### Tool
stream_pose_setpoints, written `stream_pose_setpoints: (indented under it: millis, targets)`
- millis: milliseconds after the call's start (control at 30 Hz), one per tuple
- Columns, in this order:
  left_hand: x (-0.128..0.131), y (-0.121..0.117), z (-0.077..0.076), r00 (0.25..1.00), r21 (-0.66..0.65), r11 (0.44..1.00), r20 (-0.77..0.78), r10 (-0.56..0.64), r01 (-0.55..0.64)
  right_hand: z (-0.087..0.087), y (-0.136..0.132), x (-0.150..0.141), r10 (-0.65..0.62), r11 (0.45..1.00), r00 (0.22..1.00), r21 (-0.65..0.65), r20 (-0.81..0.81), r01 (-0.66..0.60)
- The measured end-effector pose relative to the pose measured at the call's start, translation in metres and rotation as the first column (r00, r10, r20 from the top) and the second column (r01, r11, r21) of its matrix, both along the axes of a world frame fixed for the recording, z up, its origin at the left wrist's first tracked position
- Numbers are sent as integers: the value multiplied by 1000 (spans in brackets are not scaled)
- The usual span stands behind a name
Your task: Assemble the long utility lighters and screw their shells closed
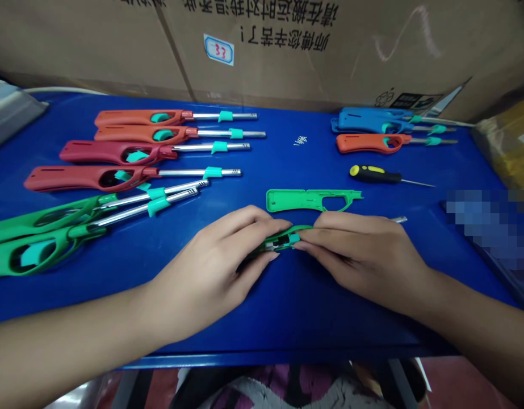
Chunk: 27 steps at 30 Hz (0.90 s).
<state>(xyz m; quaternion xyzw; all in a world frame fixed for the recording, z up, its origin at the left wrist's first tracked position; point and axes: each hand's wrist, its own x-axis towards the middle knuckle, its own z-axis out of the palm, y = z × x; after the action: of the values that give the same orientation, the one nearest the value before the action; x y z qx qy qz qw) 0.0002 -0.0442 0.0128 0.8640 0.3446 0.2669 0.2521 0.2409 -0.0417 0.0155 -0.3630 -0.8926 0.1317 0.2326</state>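
Both hands hold an opened green gas lighter (283,243) low over the blue table, its inner parts showing between my fingers. My left hand (227,253) is closed round the handle end. With thumb and fingertips my right hand (364,247) grips the front part, by the teal trigger; the metal tip sticks out beyond the knuckles. Just behind lies a loose green half shell (306,201), inner side up. Most of the held lighter is hidden by my hands.
Several red, orange and green lighters (117,150) lie at left. At right are blue and orange lighters (370,143) and a black-yellow screwdriver (374,172). Tiny pale pins (301,140) lie mid-table. A large cardboard box (262,62) stands along the back of the table (244,318).
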Motion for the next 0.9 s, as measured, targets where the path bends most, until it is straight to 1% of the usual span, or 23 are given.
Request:
stream_pose_setpoints:
  millis: [133,300,400,500,567,667,733,800,900]
  targets:
    - [0,0,-1,1000,-12,1000,10,3,-3,0,0,-1,4,1000,1000,-13,-17,-5]
    - [1,-1,-2,1000,-29,1000,30,10,-9,1,-3,-3,-65,998,998,-11,-3,65]
    - [2,0,-2,999,-33,999,38,13,-12,2,-4,-5,-107,994,994,-10,31,107]
    - [3,3,-1,999,-7,1000,22,25,-25,3,-2,-6,-168,985,985,44,49,166]
    - [2,5,-1,999,13,999,15,29,-29,4,2,-5,-188,980,982,64,21,186]
    - [1,9,-2,1000,16,999,9,29,-30,6,11,-2,-203,979,975,11,-92,205]
    - [-1,11,-2,999,18,999,-8,36,-36,8,15,2,-205,979,970,-38,-131,202]
    - [-2,13,-2,999,34,998,-28,47,-46,10,18,7,-172,983,980,-80,-104,164]
    - [-3,15,-3,997,73,996,-55,51,-47,10,18,10,-101,988,995,-121,2,101]
